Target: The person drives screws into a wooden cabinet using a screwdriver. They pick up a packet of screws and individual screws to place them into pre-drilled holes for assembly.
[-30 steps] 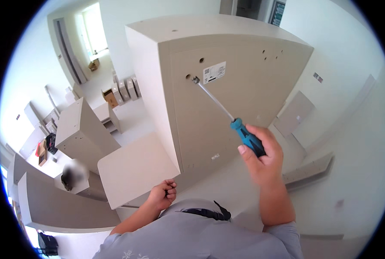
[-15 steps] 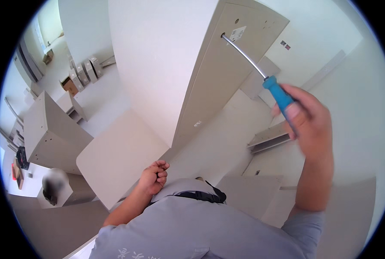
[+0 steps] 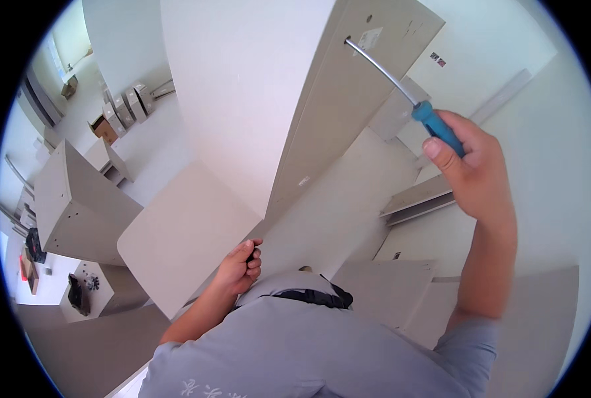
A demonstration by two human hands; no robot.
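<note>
Up high on the tall beige cabinet panel, the right hand grips the blue handle of a long screwdriver, its thin metal tip pushed into a small hole near the top edge. The left hand is curled shut around something small and dark, low by the panel's bottom corner. The screwdriver looks light and stiff, best held by the handle; the panel looks big and heavy, with open floor to the right.
</note>
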